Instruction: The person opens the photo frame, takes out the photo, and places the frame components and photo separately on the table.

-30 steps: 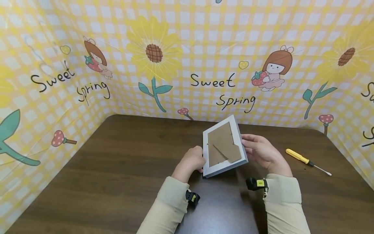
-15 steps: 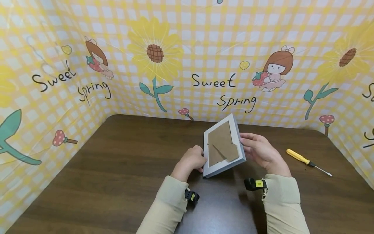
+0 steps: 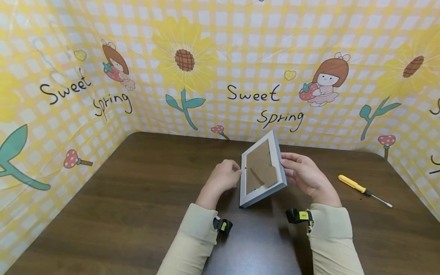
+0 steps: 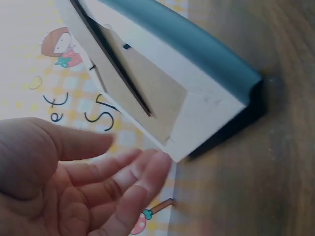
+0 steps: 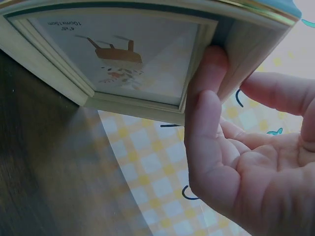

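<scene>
A picture frame (image 3: 262, 164) stands tilted on the table, its brown back board and pale rim facing the head camera. My right hand (image 3: 307, 177) pinches its right side between thumb and fingers. In the right wrist view, the front of the picture frame (image 5: 147, 54) shows a printed sheet with a plant-pot drawing, and one finger lies along the inner rim. My left hand (image 3: 221, 177) is beside the left edge with fingers loosely bent. The left wrist view shows a gap between the thumb and fingers of the left hand (image 4: 83, 182), holding nothing; the fingertips are near a rim corner.
A screwdriver (image 3: 359, 187) with a yellow handle lies on the dark wooden table (image 3: 137, 214), right of my right hand. A checked cloth (image 3: 192, 110) printed with flowers hangs behind and at the sides of the table.
My left hand has let go of the picture frame's left edge and moved slightly up and away. My right hand keeps its hold, and the picture frame stays tilted almost as before.
</scene>
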Available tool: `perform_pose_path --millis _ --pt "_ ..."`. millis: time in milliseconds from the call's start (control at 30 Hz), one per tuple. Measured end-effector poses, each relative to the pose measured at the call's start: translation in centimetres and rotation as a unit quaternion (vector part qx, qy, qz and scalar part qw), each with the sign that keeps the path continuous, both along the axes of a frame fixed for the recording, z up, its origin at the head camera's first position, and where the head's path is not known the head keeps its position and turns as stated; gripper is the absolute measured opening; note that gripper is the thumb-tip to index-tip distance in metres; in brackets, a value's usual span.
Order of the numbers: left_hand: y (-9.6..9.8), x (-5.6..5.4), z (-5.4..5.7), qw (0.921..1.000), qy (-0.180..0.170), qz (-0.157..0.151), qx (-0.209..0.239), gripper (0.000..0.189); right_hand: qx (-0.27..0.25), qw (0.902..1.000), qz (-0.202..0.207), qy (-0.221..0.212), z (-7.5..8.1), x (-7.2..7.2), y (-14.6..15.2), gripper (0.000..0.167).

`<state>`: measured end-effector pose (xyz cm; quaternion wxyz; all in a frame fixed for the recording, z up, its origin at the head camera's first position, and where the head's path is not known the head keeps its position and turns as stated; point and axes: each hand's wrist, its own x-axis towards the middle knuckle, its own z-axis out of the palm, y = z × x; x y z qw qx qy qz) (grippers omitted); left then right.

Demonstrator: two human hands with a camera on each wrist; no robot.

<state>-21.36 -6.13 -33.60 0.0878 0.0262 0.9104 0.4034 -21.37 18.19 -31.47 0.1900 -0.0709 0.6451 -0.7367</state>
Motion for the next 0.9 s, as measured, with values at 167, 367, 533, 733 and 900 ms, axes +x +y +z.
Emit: perform_pose_path --millis 167,367,533,733,900 --pt "0.4 0.2 0.7 0.997 0.046 0.0 0.062 0.028 -0.013 0.9999 -0.003 -0.005 0.1 0.1 -0.3 0.031" --pt "1.1 0.8 2.0 0.9885 0.088 0.001 0.123 0.034 -0.025 0.9997 -0.001 -0.004 0.4 0.2 -0.7 0.027" --pt "1.6 1.2 2.9 0.9855 0.102 0.007 0.136 0.037 -0.015 0.9999 -0.006 -0.006 0.8 0.1 -1.1 0.032" --pt "1.8 1.5 2.9 0.9881 0.091 0.0 0.124 0.038 -0.002 0.9999 0.007 0.007 0.8 0.1 -1.5 0.042" --pt "1.7 1.5 2.6 0.9901 0.07 -0.007 0.121 0.039 0.023 0.9994 0.014 0.021 0.6 0.2 -1.9 0.047"
